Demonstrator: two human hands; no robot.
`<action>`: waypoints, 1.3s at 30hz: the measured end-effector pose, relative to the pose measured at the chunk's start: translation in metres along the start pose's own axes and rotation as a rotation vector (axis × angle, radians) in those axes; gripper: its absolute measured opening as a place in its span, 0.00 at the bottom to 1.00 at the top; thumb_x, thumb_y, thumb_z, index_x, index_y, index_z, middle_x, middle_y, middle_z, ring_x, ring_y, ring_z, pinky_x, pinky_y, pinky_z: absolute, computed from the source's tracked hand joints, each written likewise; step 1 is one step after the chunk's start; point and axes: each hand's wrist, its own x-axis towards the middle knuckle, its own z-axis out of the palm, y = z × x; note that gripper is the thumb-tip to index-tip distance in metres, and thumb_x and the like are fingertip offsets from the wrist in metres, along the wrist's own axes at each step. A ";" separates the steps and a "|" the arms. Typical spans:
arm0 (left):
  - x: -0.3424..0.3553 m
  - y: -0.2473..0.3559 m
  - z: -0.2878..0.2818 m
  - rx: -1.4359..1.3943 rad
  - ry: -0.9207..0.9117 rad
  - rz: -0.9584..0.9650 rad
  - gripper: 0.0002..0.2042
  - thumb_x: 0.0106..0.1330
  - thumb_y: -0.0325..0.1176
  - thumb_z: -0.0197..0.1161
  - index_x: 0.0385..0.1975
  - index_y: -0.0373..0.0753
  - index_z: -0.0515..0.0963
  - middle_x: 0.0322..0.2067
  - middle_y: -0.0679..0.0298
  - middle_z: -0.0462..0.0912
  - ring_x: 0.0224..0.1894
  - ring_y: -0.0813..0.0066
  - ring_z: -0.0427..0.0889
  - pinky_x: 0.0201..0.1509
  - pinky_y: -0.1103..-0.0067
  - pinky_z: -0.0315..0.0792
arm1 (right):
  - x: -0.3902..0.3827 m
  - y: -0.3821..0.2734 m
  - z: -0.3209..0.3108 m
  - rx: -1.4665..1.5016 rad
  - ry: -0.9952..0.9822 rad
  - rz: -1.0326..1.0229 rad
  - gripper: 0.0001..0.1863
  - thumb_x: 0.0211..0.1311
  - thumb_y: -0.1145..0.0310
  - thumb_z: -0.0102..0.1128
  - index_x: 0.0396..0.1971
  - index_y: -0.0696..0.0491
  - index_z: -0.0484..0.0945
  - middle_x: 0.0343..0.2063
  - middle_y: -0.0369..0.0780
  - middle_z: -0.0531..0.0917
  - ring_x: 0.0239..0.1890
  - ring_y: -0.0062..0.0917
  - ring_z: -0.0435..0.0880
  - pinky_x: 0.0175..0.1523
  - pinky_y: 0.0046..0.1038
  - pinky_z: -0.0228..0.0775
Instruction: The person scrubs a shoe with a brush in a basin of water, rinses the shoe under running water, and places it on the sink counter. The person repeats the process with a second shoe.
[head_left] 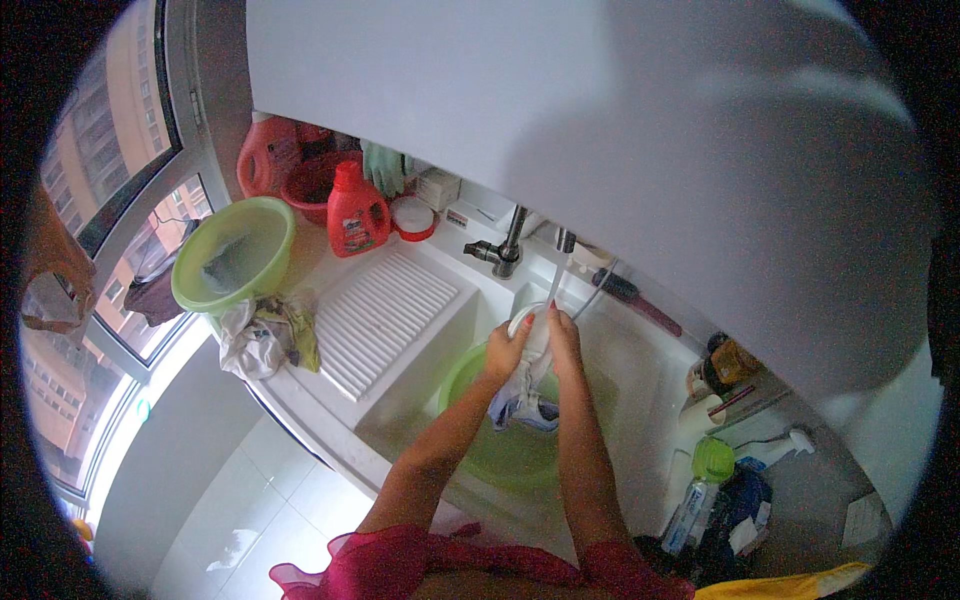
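Cloth (522, 398), wet and bunched, hangs from both hands over a green basin (500, 455) that sits in a white sink (640, 370), under a thin stream of water (557, 285) falling from the tap (565, 241). Left hand (507, 350) is closed on the cloth's upper left side, while right hand (563, 335) grips it from the right, fingers curled around the fabric; the two hands press close together just below the stream. A pale round object (528, 328) shows behind the hands, too hidden to identify. Left of the sink a ribbed washboard (380, 318) slopes toward the bowl, with a heap of crumpled laundry (262, 335) at its left edge. Farther left a second green basin (232, 252) rests near the window (120, 180). Red detergent bottles (355, 212) stand at the back of the counter beside a red tub (312, 183). Bottles and clutter (720, 480) crowd the counter to the right
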 end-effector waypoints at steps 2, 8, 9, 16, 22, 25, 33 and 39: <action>-0.005 0.018 0.001 -0.002 0.020 -0.007 0.26 0.57 0.53 0.54 0.30 0.30 0.75 0.20 0.48 0.77 0.26 0.54 0.78 0.33 0.68 0.69 | -0.004 0.005 0.005 0.042 0.109 -0.390 0.25 0.55 0.52 0.53 0.41 0.60 0.70 0.35 0.46 0.76 0.41 0.31 0.74 0.48 0.29 0.63; -0.001 0.013 0.001 0.256 -0.052 0.053 0.24 0.56 0.51 0.54 0.33 0.30 0.74 0.22 0.43 0.76 0.28 0.46 0.76 0.32 0.65 0.69 | -0.042 -0.038 0.020 -0.242 0.384 -0.354 0.27 0.51 0.49 0.56 0.33 0.62 0.71 0.29 0.47 0.78 0.33 0.34 0.76 0.41 0.32 0.65; -0.003 0.019 -0.001 0.245 -0.067 0.048 0.24 0.56 0.51 0.54 0.33 0.30 0.74 0.22 0.44 0.76 0.27 0.46 0.76 0.32 0.65 0.69 | -0.042 -0.041 0.019 -0.224 0.362 -0.299 0.27 0.52 0.49 0.55 0.31 0.62 0.72 0.28 0.47 0.78 0.32 0.33 0.76 0.40 0.31 0.65; -0.006 0.036 0.001 0.256 -0.198 0.085 0.27 0.55 0.54 0.54 0.36 0.31 0.74 0.26 0.44 0.77 0.32 0.47 0.76 0.37 0.66 0.69 | 0.019 0.038 -0.012 -0.009 0.306 -0.181 0.28 0.54 0.46 0.52 0.33 0.62 0.74 0.30 0.44 0.77 0.32 0.30 0.75 0.40 0.30 0.65; -0.009 0.034 -0.012 0.288 -0.383 0.042 0.33 0.53 0.58 0.55 0.46 0.32 0.68 0.34 0.44 0.76 0.38 0.51 0.77 0.42 0.68 0.69 | -0.016 -0.012 -0.009 0.307 0.340 -0.163 0.32 0.51 0.43 0.54 0.39 0.61 0.71 0.38 0.45 0.74 0.40 0.30 0.72 0.44 0.30 0.64; -0.016 0.042 -0.023 0.234 -0.505 0.005 0.31 0.54 0.56 0.56 0.46 0.32 0.68 0.36 0.47 0.77 0.38 0.57 0.77 0.42 0.71 0.69 | -0.023 -0.026 -0.020 0.322 0.276 -0.216 0.30 0.52 0.46 0.54 0.40 0.60 0.70 0.39 0.44 0.73 0.41 0.29 0.70 0.46 0.30 0.62; -0.025 0.003 -0.007 -0.406 -0.030 -0.147 0.11 0.58 0.36 0.53 0.30 0.33 0.69 0.23 0.63 0.71 0.26 0.74 0.69 0.31 0.74 0.66 | -0.025 0.008 0.002 -0.101 0.050 -0.364 0.35 0.52 0.58 0.60 0.54 0.60 0.55 0.45 0.45 0.70 0.50 0.29 0.68 0.53 0.29 0.60; -0.017 -0.002 -0.002 -0.484 0.068 -0.265 0.23 0.61 0.46 0.54 0.43 0.29 0.70 0.36 0.56 0.77 0.37 0.73 0.74 0.41 0.78 0.68 | -0.049 0.027 0.022 -0.273 0.138 -0.200 0.32 0.55 0.46 0.49 0.40 0.65 0.69 0.35 0.54 0.75 0.40 0.42 0.75 0.44 0.34 0.65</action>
